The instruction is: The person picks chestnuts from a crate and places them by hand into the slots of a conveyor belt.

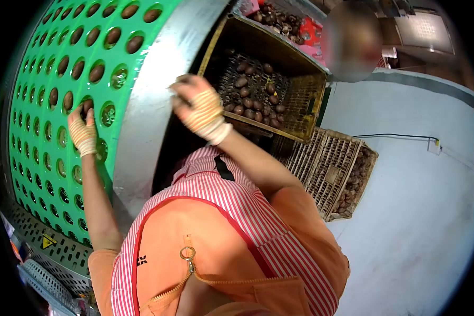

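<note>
My left hand point(83, 131), in a striped knit glove, reaches over a green plate point(122, 100) with rows of round holes. Its thumb and fingers are closed around a brown egg-shaped fruit point(87, 107) at one hole. In a matching glove, my right hand point(199, 108) hangs between the metal edge and a yellow crate point(306, 100). Motion blurs its fingers, and whether anything lies in them is unclear. Similar brown fruits point(96, 73) fill many upper holes of the plate. More loose fruits point(250, 105) lie in the bottom of the crate.
A smooth metal ledge point(152, 100) borders the green plate. Behind the crate, another container point(279, 23) holds more fruit, with a person nearby. Stacked crates point(332, 171) stand by the pale wall point(405, 210). A perforated metal guard point(68, 253) with a warning sign is at lower left.
</note>
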A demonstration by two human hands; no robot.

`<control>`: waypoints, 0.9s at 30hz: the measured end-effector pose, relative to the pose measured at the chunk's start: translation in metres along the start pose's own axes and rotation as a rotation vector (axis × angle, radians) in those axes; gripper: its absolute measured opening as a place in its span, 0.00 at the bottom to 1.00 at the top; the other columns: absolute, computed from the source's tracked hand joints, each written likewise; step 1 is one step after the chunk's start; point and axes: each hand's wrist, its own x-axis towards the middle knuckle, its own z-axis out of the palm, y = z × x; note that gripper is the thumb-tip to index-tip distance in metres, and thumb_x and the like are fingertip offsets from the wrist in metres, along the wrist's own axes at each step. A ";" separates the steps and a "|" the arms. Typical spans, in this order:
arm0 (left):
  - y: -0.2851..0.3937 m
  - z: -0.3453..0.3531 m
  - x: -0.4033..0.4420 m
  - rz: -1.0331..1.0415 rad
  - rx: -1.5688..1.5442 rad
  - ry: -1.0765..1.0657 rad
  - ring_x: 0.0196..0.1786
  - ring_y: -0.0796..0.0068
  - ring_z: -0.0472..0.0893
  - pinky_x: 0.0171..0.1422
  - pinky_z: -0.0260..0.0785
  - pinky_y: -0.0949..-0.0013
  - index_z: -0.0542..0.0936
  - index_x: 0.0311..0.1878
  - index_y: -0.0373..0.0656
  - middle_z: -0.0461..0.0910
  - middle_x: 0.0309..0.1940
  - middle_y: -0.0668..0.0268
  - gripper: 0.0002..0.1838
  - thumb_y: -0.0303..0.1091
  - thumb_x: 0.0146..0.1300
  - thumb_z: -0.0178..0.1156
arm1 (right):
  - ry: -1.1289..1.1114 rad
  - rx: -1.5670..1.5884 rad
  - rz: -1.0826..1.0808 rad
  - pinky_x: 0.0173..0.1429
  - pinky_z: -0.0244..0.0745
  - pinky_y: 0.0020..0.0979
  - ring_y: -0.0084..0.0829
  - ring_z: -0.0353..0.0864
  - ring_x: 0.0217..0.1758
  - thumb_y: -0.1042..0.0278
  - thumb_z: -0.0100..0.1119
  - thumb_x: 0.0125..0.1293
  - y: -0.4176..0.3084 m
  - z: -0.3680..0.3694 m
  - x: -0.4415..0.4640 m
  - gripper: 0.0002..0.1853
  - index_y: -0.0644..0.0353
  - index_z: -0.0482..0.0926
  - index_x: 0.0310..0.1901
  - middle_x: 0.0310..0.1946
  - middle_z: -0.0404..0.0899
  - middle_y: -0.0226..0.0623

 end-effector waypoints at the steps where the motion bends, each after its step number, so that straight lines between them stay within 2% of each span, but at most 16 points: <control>1: -0.001 -0.001 0.001 -0.032 0.014 -0.031 0.49 0.51 0.77 0.53 0.72 0.55 0.77 0.53 0.39 0.79 0.45 0.51 0.19 0.36 0.61 0.67 | 0.009 -0.034 0.095 0.54 0.77 0.43 0.48 0.80 0.49 0.71 0.64 0.54 0.025 -0.027 -0.001 0.10 0.56 0.84 0.40 0.43 0.80 0.48; 3: -0.007 0.004 0.005 -0.174 -0.247 -0.096 0.51 0.60 0.79 0.54 0.75 0.60 0.76 0.57 0.35 0.79 0.49 0.53 0.21 0.31 0.63 0.66 | 0.050 -0.213 0.271 0.53 0.78 0.40 0.45 0.82 0.46 0.69 0.63 0.55 0.098 -0.087 -0.017 0.09 0.57 0.85 0.39 0.39 0.83 0.44; 4: 0.014 -0.001 0.010 -0.083 -0.157 -0.018 0.52 0.60 0.79 0.56 0.75 0.61 0.75 0.57 0.35 0.79 0.51 0.53 0.20 0.30 0.63 0.65 | 0.082 -0.117 0.574 0.52 0.79 0.38 0.44 0.84 0.44 0.67 0.63 0.56 0.165 -0.107 -0.040 0.11 0.59 0.85 0.41 0.39 0.84 0.45; 5: 0.042 -0.008 0.018 0.010 -0.066 0.060 0.53 0.60 0.79 0.58 0.74 0.62 0.75 0.58 0.34 0.79 0.52 0.53 0.20 0.29 0.64 0.65 | 0.114 -0.172 0.774 0.53 0.78 0.37 0.44 0.85 0.45 0.65 0.62 0.58 0.171 -0.143 -0.041 0.14 0.60 0.85 0.45 0.40 0.85 0.47; 6: 0.069 -0.005 0.025 -0.037 -0.061 0.073 0.53 0.61 0.79 0.59 0.74 0.62 0.75 0.58 0.35 0.79 0.54 0.54 0.20 0.28 0.64 0.64 | 0.093 -0.262 0.908 0.54 0.77 0.38 0.44 0.85 0.48 0.60 0.62 0.60 0.204 -0.170 -0.052 0.17 0.60 0.84 0.48 0.41 0.85 0.48; 7: 0.100 -0.003 0.033 -0.084 -0.057 0.090 0.53 0.61 0.79 0.59 0.74 0.62 0.75 0.59 0.35 0.79 0.55 0.55 0.20 0.28 0.65 0.64 | -0.006 -0.415 0.962 0.59 0.75 0.40 0.47 0.83 0.52 0.56 0.61 0.60 0.229 -0.192 -0.061 0.21 0.59 0.83 0.52 0.48 0.83 0.51; 8: 0.159 -0.011 0.043 0.182 -0.008 0.080 0.53 0.63 0.79 0.58 0.73 0.63 0.75 0.58 0.36 0.80 0.54 0.57 0.20 0.27 0.64 0.64 | -0.095 -0.493 1.108 0.64 0.72 0.42 0.50 0.77 0.60 0.53 0.60 0.61 0.274 -0.202 -0.080 0.26 0.56 0.79 0.59 0.59 0.75 0.52; 9: 0.184 0.015 0.044 0.156 -0.283 0.115 0.50 0.65 0.79 0.56 0.73 0.63 0.77 0.57 0.38 0.81 0.51 0.58 0.18 0.26 0.63 0.64 | -0.196 -0.468 1.318 0.66 0.70 0.43 0.52 0.72 0.65 0.54 0.62 0.61 0.301 -0.209 -0.084 0.31 0.51 0.72 0.66 0.68 0.63 0.51; 11: 0.285 0.032 0.039 0.150 -0.417 -0.232 0.50 0.65 0.79 0.58 0.71 0.64 0.78 0.55 0.40 0.80 0.46 0.58 0.16 0.30 0.63 0.64 | -0.183 -0.515 1.219 0.67 0.69 0.47 0.54 0.69 0.66 0.56 0.65 0.59 0.305 -0.209 -0.086 0.35 0.46 0.67 0.69 0.70 0.58 0.49; 13: 0.348 0.082 0.037 0.440 -0.457 -0.657 0.52 0.57 0.79 0.60 0.71 0.61 0.79 0.52 0.41 0.80 0.47 0.56 0.17 0.36 0.62 0.63 | -0.331 -0.561 1.111 0.68 0.68 0.49 0.56 0.65 0.68 0.58 0.67 0.58 0.313 -0.205 -0.086 0.37 0.41 0.64 0.70 0.71 0.55 0.49; 14: 0.365 0.120 0.023 0.442 -0.447 -0.830 0.54 0.54 0.78 0.58 0.72 0.58 0.78 0.51 0.41 0.79 0.47 0.54 0.16 0.35 0.61 0.64 | -0.356 -0.558 1.170 0.68 0.68 0.51 0.58 0.63 0.69 0.58 0.67 0.59 0.310 -0.198 -0.078 0.37 0.38 0.64 0.70 0.69 0.57 0.48; 16: 0.400 0.179 0.000 0.605 -0.159 -0.974 0.51 0.51 0.77 0.55 0.73 0.56 0.76 0.54 0.46 0.75 0.49 0.57 0.21 0.33 0.56 0.65 | -0.409 -0.633 1.046 0.63 0.71 0.51 0.57 0.69 0.61 0.60 0.66 0.59 0.316 -0.183 -0.088 0.34 0.41 0.64 0.68 0.63 0.63 0.49; 19: 0.427 0.250 -0.026 0.766 0.082 -1.107 0.64 0.50 0.69 0.60 0.69 0.49 0.72 0.61 0.51 0.66 0.63 0.59 0.29 0.31 0.55 0.66 | -0.506 -0.744 0.930 0.57 0.74 0.56 0.53 0.69 0.61 0.70 0.58 0.64 0.319 -0.166 -0.092 0.29 0.42 0.66 0.67 0.60 0.65 0.46; 22: 0.441 0.286 -0.035 0.947 0.347 -1.289 0.74 0.48 0.58 0.65 0.66 0.46 0.71 0.65 0.53 0.62 0.68 0.59 0.29 0.27 0.58 0.63 | -0.546 -0.768 0.895 0.57 0.73 0.56 0.52 0.68 0.63 0.72 0.51 0.69 0.333 -0.158 -0.104 0.27 0.45 0.64 0.69 0.62 0.65 0.47; 25: 0.431 0.309 -0.040 0.920 0.272 -1.251 0.73 0.45 0.58 0.63 0.69 0.45 0.73 0.63 0.53 0.65 0.64 0.61 0.29 0.29 0.56 0.66 | -0.530 -0.660 0.916 0.60 0.73 0.52 0.51 0.69 0.63 0.72 0.60 0.63 0.330 -0.160 -0.102 0.31 0.47 0.65 0.68 0.63 0.65 0.44; 27: 0.419 0.318 -0.040 0.850 0.197 -1.184 0.68 0.44 0.63 0.60 0.72 0.49 0.74 0.60 0.52 0.67 0.60 0.61 0.28 0.34 0.54 0.69 | -0.307 -0.551 0.813 0.61 0.73 0.49 0.50 0.70 0.61 0.71 0.63 0.60 0.333 -0.158 -0.095 0.32 0.48 0.66 0.67 0.63 0.65 0.42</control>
